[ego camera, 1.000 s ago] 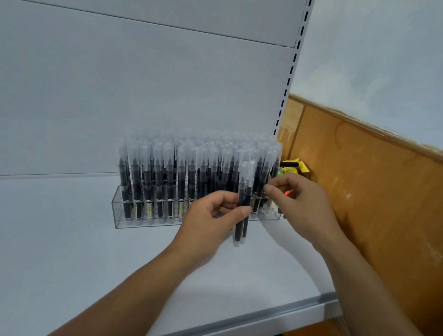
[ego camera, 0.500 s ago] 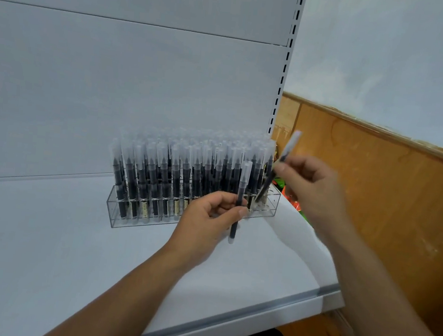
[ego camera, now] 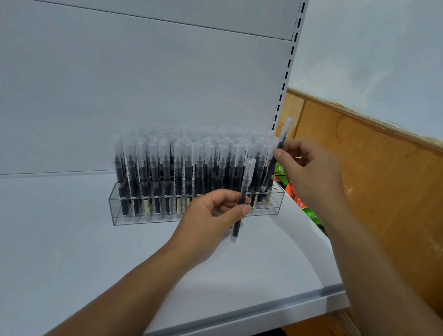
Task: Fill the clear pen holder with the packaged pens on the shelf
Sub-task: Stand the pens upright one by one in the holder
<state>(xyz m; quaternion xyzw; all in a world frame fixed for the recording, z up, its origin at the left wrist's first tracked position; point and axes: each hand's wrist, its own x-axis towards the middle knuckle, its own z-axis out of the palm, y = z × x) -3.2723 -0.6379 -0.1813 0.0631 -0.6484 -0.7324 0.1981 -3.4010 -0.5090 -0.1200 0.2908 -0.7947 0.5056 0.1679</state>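
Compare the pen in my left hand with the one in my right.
The left-hand pen stands upright; the right-hand pen tilts. The left-hand pen is held free before the holder; the right-hand pen's lower end is at the holder's right end. Both are dark, pale caps up.

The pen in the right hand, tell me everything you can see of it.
The pen is slim, with a dark barrel and a frosted translucent cap at its upper end, plastic by the look. It is tilted, with the cap up and leaning right. The right hand pinches it mid-barrel between thumb and fingers. Its lower tip is at the right end of the clear pen holder, seemingly at a slot.
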